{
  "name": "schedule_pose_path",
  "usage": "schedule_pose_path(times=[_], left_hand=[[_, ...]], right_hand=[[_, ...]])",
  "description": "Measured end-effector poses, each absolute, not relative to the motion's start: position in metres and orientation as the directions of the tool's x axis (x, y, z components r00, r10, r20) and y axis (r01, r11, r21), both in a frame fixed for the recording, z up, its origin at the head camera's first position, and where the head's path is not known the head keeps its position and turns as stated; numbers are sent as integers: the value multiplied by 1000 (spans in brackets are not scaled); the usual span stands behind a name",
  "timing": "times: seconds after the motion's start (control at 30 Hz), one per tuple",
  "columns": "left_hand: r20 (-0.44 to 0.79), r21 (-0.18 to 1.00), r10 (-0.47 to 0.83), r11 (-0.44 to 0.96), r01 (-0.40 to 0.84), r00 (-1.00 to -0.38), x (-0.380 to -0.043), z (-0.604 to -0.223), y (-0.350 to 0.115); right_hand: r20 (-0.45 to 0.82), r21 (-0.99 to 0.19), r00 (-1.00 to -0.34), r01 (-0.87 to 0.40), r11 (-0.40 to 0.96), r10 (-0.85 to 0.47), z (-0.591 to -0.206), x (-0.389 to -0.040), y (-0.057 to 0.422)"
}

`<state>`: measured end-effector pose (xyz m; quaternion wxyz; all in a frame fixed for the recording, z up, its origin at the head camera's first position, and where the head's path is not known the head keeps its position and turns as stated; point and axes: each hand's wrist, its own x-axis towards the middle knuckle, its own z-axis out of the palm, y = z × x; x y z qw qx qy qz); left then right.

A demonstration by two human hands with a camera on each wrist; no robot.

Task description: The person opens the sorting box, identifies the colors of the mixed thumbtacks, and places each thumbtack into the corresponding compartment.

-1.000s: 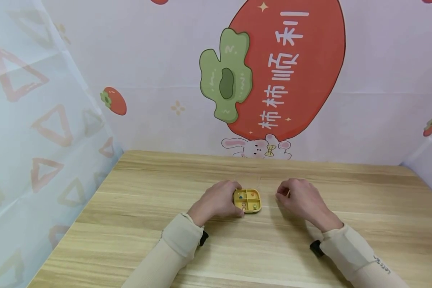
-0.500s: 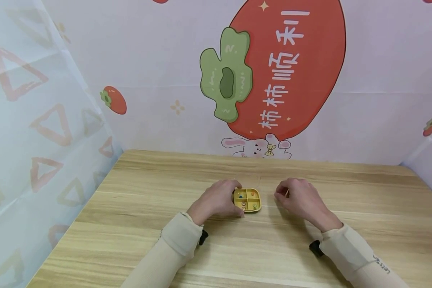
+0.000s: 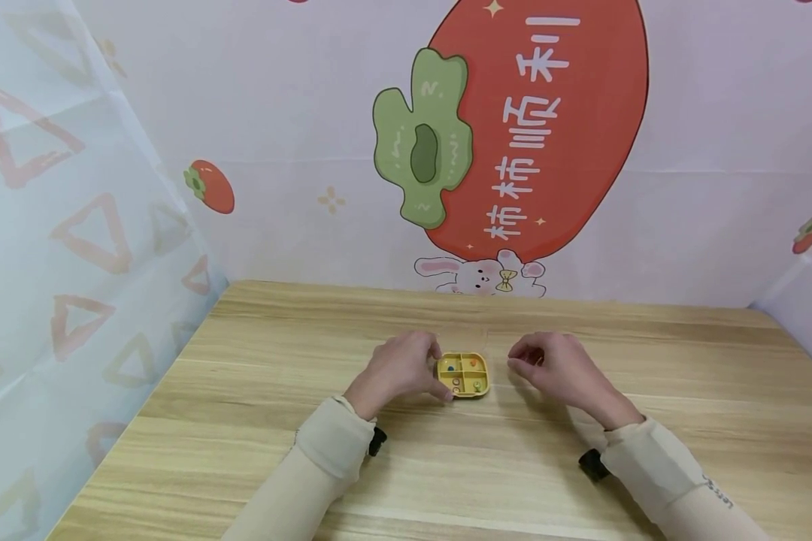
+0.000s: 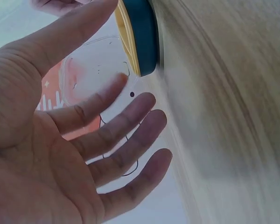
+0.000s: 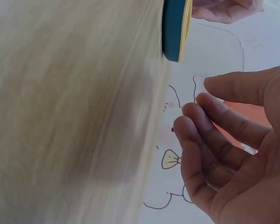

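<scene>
A small pill box (image 3: 472,395), yellow inside with several compartments and dark teal outside (image 4: 142,35), lies on the wooden table. Its see-through lid (image 5: 219,46) stands raised at the back. Tiny coloured pieces sit in the compartments: a blue one (image 3: 450,368), an orange one (image 3: 474,364), a greenish one (image 3: 477,385) and reddish rings (image 3: 456,385). My left hand (image 3: 401,368) is at the box's left side, thumb tip right at the rim, the other fingers spread apart. My right hand (image 3: 565,372) hovers right of the box, fingers loosely bent, nothing between thumb and fingertips.
The wooden table (image 3: 487,481) stretches out on both sides of the box. A printed cloth wall (image 3: 298,135) with a large persimmon drawing (image 3: 582,150) rises behind its back edge, and another patterned sheet (image 3: 27,225) hangs at the left.
My left hand has eased slightly left, its fingers coming away from the box's edge. My right hand has drifted a little left, closer to the box. The box stays in place.
</scene>
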<state>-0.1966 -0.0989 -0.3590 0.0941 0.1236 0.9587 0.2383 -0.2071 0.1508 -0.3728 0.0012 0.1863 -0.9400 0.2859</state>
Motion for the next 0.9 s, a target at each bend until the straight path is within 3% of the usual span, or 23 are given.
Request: schedule_pose_path(times=[0.3, 0.53, 0.7, 0.9], left_hand=[[-145, 472, 233, 871, 139, -962, -197, -361, -97], [-137, 472, 251, 867, 160, -958, -198, -363, -95], [-137, 490, 276, 854, 177, -951, -198, -366, -94], [-129, 500, 297, 843, 197, -946, -198, -368, -94]], right_hand=[[120, -706, -917, -348, 617, -380, -379, -208, 142], [-1, -826, -902, -243, 508, -433, -380, -204, 133], [-85, -852, -894, -163, 497, -439, -382, -201, 129], [-97, -850, -894, -154, 503, -438, -383, -200, 128]])
